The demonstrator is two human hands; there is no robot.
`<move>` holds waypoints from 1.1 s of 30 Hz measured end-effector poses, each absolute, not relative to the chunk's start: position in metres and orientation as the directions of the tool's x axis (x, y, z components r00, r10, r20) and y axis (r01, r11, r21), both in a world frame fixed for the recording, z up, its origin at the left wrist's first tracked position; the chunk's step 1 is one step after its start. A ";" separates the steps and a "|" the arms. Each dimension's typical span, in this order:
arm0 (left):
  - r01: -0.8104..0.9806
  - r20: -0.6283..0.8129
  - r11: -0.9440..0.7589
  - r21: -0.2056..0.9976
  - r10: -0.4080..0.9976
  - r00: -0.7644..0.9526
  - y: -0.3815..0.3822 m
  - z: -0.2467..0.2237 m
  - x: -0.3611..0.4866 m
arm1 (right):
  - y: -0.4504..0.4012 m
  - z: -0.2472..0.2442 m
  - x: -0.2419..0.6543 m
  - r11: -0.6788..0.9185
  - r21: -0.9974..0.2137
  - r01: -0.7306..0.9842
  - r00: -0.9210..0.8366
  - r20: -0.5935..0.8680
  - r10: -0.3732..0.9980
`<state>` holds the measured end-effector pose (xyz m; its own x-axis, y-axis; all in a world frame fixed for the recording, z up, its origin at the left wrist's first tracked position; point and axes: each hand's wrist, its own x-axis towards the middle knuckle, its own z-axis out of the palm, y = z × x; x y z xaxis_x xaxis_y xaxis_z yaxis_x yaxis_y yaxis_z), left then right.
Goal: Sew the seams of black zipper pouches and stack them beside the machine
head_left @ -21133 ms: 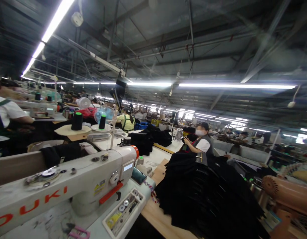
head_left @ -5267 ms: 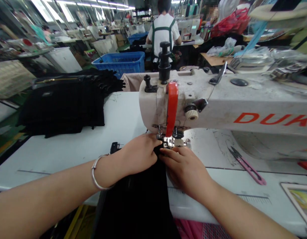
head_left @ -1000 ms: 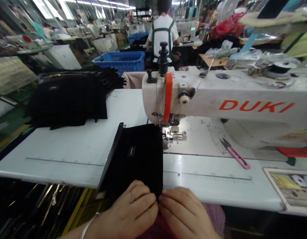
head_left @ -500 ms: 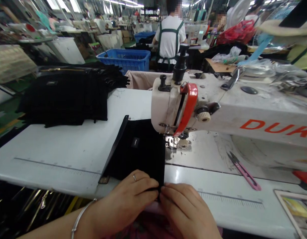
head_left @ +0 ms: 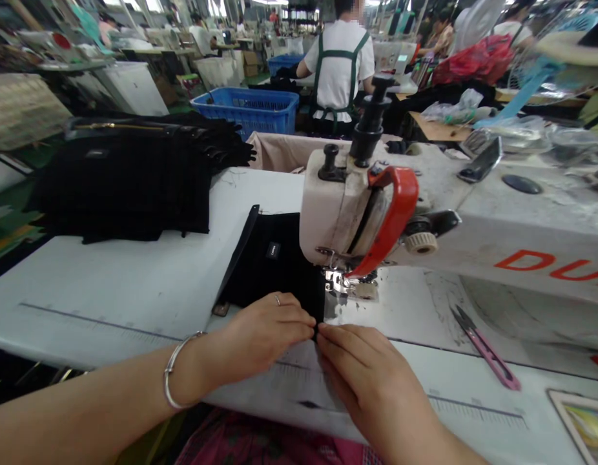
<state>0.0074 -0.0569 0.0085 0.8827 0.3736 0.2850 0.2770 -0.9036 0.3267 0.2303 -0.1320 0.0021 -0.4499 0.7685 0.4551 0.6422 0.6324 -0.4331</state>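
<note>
Black cloth is pinched at its near corner between the thumb and fingers of the left hand (head_left: 260, 332), which wears a ring (head_left: 278, 299) and a silvery bracelet (head_left: 169, 371) at the wrist. Fingertips of the right hand (head_left: 371, 368) meet that same corner from the other side, almost touching the left ones; its thumb is hidden, so whether it pinches too, I cannot tell.

From this grip the black fabric panel (head_left: 279, 278) stretches away, flat on the white table (head_left: 110, 278), to the left of the sewing machine (head_left: 478, 213). Its right edge runs up beside the machine's metal presser foot (head_left: 334, 282), and its far right part is hidden behind the machine's head. A small dark label (head_left: 272, 250) faces up, beyond the left fingers.

Below the machine's arm, to the right of the right hand, lie pink thread snips (head_left: 490, 355). Well left of the machine sits a stack of black pieces (head_left: 129, 181), a gold-coloured zip on top. Behind the machine stand a blue basket (head_left: 250, 110) and a person in white (head_left: 338, 71), back turned.
</note>
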 end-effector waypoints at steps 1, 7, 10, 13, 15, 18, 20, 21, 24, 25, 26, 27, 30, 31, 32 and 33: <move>0.269 0.295 -0.906 0.327 0.369 0.882 -0.053 0.009 0.008 | -0.128 0.004 0.231 0.632 -0.429 0.646 -0.452 0.452 0.769; 0.250 0.325 -0.927 0.280 0.337 0.884 -0.028 0.004 0.013 | -0.107 0.009 0.235 0.633 -0.364 0.683 -0.521 0.365 0.772; 0.257 0.350 -0.932 0.257 0.338 0.874 -0.017 0.003 0.015 | -0.097 0.008 0.238 0.648 -0.322 0.691 -0.538 0.371 0.757; 0.292 0.363 -0.923 0.252 0.370 0.855 -0.009 0.004 0.018 | -0.089 0.004 0.239 0.632 -0.324 0.704 -0.523 0.366 0.770; 0.334 0.371 -0.908 0.253 0.410 0.833 -0.004 0.005 0.020 | -0.086 0.002 0.239 0.614 -0.328 0.718 -0.506 0.360 0.784; 0.366 0.384 -0.896 0.253 0.440 0.812 0.005 0.006 0.024 | -0.082 -0.002 0.240 0.589 -0.346 0.730 -0.476 0.361 0.802; 0.375 0.389 -0.892 0.251 0.448 0.805 0.012 0.004 0.025 | -0.080 -0.005 0.241 0.573 -0.363 0.735 -0.462 0.351 0.815; 0.381 0.390 -0.891 0.249 0.452 0.802 0.016 0.003 0.026 | -0.079 -0.006 0.241 0.568 -0.372 0.734 -0.457 0.348 0.818; 0.402 0.381 -0.884 0.240 0.467 0.798 0.028 -0.003 0.027 | -0.077 -0.008 0.241 0.585 -0.397 0.707 -0.457 0.374 0.807; 0.404 0.372 -0.883 0.238 0.467 0.802 0.031 -0.005 0.028 | -0.076 -0.009 0.241 0.591 -0.407 0.697 -0.457 0.384 0.803; 0.406 0.363 -0.883 0.237 0.468 0.805 0.035 -0.008 0.028 | -0.076 -0.009 0.241 0.594 -0.414 0.690 -0.455 0.390 0.800; 0.411 0.353 -0.880 0.237 0.472 0.808 0.037 -0.010 0.028 | -0.076 -0.009 0.241 0.593 -0.420 0.687 -0.453 0.391 0.802; 0.419 0.328 -0.878 0.233 0.477 0.816 0.042 -0.016 0.028 | -0.074 -0.009 0.240 0.583 -0.432 0.688 -0.441 0.389 0.809; 0.422 0.323 -0.877 0.231 0.478 0.817 0.043 -0.017 0.027 | -0.074 -0.009 0.241 0.580 -0.437 0.687 -0.437 0.388 0.811; 0.425 0.318 -0.875 0.230 0.481 0.817 0.043 -0.017 0.027 | -0.074 -0.009 0.241 0.580 -0.442 0.684 -0.437 0.388 0.811; 0.428 0.316 -0.874 0.229 0.483 0.817 0.043 -0.018 0.027 | -0.073 -0.009 0.241 0.581 -0.447 0.680 -0.436 0.391 0.811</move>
